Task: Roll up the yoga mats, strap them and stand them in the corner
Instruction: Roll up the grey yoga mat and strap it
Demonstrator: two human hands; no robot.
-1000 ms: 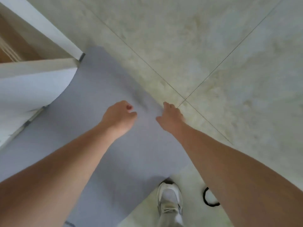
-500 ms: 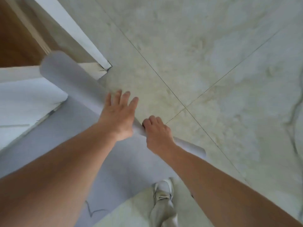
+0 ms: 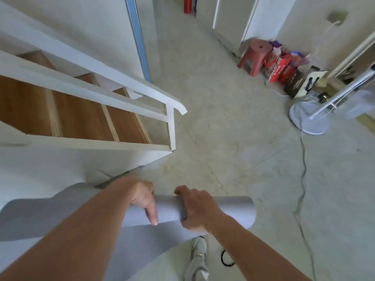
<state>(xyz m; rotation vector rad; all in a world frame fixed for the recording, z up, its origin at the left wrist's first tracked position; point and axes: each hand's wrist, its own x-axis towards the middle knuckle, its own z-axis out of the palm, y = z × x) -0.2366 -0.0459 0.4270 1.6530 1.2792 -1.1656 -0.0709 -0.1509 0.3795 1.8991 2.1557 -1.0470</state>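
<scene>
1. We wrap both hands, left hand [image 3: 142, 197] and right hand [image 3: 197, 207], fingers closed around the mat [image 3: 168, 209] roll to keep it tight.
2. It lies on the floor [image 3: 233, 149] beside the staircase [image 3: 81, 118], part still flat.

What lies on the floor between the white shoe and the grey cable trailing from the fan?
A black loop, likely a strap, seen in the head view.

White-railed wooden staircase [image 3: 81, 110] at left. Red plastic stool [image 3: 256, 55] and red printed bags [image 3: 281, 67] far right. White fan base [image 3: 309, 118] beside them, grey cord [image 3: 303, 171] trailing nearer.
</scene>
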